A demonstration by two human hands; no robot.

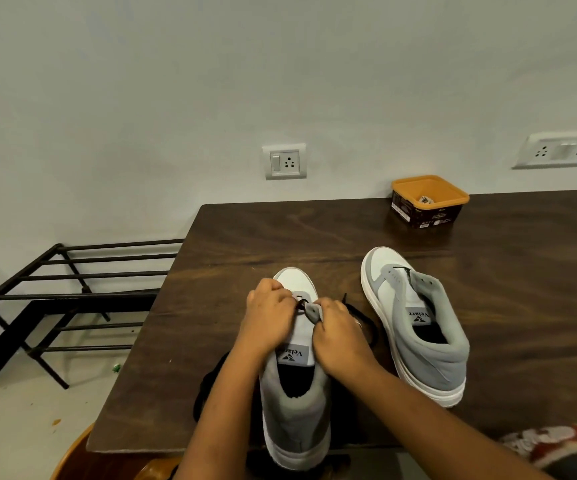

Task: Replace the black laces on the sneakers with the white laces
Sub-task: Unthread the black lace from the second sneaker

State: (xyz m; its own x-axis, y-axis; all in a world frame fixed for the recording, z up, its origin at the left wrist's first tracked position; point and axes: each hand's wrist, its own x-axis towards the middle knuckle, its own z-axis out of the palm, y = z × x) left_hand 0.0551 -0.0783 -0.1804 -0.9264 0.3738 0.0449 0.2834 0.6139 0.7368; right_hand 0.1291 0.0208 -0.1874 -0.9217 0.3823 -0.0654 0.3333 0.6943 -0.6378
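Near sneaker: at table's near edge, heel twd wearer, toe twd wall.
Blk lace: short loop at toe-end eyelets, betw the two hands.
L hand: fingers curled, pinches blk lace at the eyelets; fingertips partly hidden.
R hand: fingers curled, pinches grey eyelet flap, holds it up.
Loose blk lace: limp on table betw the sneakers, just beside R hand.
Far sneaker: to the right, apart from near one, no lace visible in eyelets.
Handling: lace soft, light, limp; prob. drags in eyelets. Best taken close to eyelet or by tip, short pulls. Shoe light, upper soft, sole stiff; wants steadying at flap.
Orange tub: back of table; sth white inside, maybe white laces, cannot tell.
Table: dark wood, smooth; shoe prob. slides if tugged.
Room: pale wall, wall socket, second socket plate at right, black metal rack on floor at left.
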